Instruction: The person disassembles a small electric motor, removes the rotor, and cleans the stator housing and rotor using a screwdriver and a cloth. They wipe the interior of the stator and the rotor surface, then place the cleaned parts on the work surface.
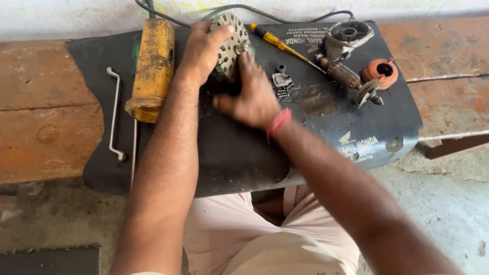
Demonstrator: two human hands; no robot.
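Note:
My left hand (202, 51) grips a round metal disc (232, 40) with several holes, mounted on a tool part, at the back of a black rubber mat (239, 153). My right hand (254, 97), with a red thread band at the wrist, rests just below the disc, its fingers touching the disc's lower edge. What the right fingers hold is hidden.
A yellow power-tool body (152, 69) lies left of my hands. A yellow-handled screwdriver (277, 43), small screws (282, 84), a motor armature (351, 79), a grey gear housing (349, 34) and an orange cap (382, 72) lie to the right. A bent metal rod (114, 114) lies at far left.

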